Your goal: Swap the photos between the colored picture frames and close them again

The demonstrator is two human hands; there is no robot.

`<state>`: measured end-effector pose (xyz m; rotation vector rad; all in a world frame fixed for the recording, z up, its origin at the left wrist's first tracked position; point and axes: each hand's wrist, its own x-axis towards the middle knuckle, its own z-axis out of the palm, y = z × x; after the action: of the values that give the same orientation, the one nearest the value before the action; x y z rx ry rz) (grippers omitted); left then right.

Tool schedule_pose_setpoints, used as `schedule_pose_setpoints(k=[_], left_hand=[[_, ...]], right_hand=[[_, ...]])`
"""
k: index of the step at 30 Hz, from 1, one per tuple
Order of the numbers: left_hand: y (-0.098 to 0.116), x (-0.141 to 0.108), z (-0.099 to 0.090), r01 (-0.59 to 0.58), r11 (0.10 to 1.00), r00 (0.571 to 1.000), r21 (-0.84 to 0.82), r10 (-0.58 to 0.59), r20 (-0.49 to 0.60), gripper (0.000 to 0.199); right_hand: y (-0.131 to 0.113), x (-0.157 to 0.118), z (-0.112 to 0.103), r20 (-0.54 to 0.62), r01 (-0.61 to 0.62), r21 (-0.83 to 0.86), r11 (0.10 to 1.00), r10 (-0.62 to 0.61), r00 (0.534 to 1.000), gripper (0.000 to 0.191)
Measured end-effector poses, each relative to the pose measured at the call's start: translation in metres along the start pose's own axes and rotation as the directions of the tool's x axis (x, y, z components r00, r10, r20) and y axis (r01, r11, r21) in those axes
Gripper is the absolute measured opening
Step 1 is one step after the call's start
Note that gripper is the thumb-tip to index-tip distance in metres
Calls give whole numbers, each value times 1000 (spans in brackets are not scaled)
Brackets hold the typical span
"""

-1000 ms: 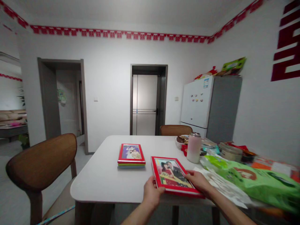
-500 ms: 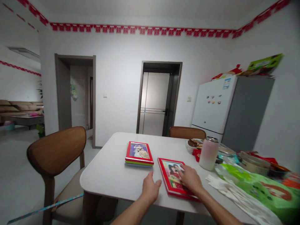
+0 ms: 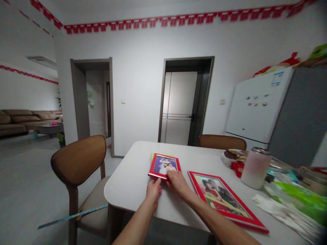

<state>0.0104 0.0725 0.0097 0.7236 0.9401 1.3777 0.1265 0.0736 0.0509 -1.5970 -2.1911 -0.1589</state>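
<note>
Hands grip small frame (image 3: 165, 166) (red) above white table (image 3: 135, 163)

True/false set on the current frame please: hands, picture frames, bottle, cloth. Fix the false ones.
1. The left hand and right hand are both at the small red frame. True.
2. The large red frame lies picture side up on the table. True.
3. The right hand is wrapped around the bottle. False: the bottle stands apart from both hands.
4. The white cloth lies left of the small red frame. False: the white cloth is on the right, past the large red frame.
</note>
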Motion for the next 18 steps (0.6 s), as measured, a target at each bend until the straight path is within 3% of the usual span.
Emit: schedule_pose_setpoints(k=[4, 7, 11, 14, 16, 18], left_hand=[[2, -13, -2, -120, 989, 993, -84, 120, -5, 17], [9, -34, -4, -244, 966, 970, -88, 243, -25, 22], [33, -83, 0, -392, 920, 918, -7, 392, 56, 27], [50, -122, 3, -635, 714, 771, 296, 559, 305, 33], [52, -139, 0, -764, 475, 646, 437, 565, 513, 38], [45, -145, -6, -852, 208, 515, 481, 496, 699, 43]], right_hand=[[-22, -32, -10, 17, 58, 68, 996, -59, 998, 20], [-34, -48, -21, -37, 3, 328, 945, 10, 999, 37], [-44, -63, -47, -59, -132, 745, 653, 262, 963, 61], [-49, -78, -68, 20, -156, 940, 303, 407, 913, 66], [-48, -89, -76, 100, -158, 982, 100, 430, 897, 66], [-42, -98, -76, 153, -185, 982, 38, 418, 896, 64]])
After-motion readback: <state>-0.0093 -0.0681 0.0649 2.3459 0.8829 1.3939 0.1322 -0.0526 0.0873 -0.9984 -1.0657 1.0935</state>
